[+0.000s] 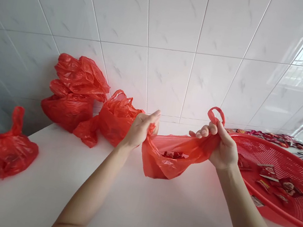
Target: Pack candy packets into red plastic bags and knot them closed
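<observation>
bare white counter [151,215] is left open in front of the held red bag [167,159]. its left is blocked by tied red bags [78,96], its right by the red basket [283,180]; behind, passage is stopped by the tiled wall [177,36].

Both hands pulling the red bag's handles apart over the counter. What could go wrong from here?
1. The red bag is thin film stretched taut between the left hand and right hand; a handle could tear or slip.
2. Wrapped packets show inside; if a grip fails they might spill onto the counter.
3. The red basket sits right beside the right hand, so a sudden pull might knock it.
</observation>
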Action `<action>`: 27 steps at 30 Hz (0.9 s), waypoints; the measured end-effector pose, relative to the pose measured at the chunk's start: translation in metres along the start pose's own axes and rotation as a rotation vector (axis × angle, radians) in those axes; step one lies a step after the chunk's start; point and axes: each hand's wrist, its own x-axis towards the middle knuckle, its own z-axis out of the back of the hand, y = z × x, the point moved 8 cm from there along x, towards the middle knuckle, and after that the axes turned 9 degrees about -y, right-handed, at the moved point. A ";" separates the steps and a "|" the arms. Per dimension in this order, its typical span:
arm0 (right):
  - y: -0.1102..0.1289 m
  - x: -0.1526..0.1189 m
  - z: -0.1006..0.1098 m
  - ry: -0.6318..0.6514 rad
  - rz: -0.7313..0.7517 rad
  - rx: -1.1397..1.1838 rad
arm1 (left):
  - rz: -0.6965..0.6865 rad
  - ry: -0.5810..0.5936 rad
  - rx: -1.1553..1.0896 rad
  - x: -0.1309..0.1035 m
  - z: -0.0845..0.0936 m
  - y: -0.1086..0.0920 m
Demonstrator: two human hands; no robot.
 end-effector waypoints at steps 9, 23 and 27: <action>-0.066 -0.004 -0.015 -0.028 -0.210 -0.091 | -0.123 0.116 0.540 -0.004 -0.024 0.027; -0.055 -0.011 -0.023 -0.031 -0.030 -0.310 | 0.056 0.363 0.268 -0.014 -0.027 0.019; -0.057 -0.006 -0.016 -0.063 -0.106 -0.149 | -0.073 0.503 0.312 -0.019 -0.026 0.008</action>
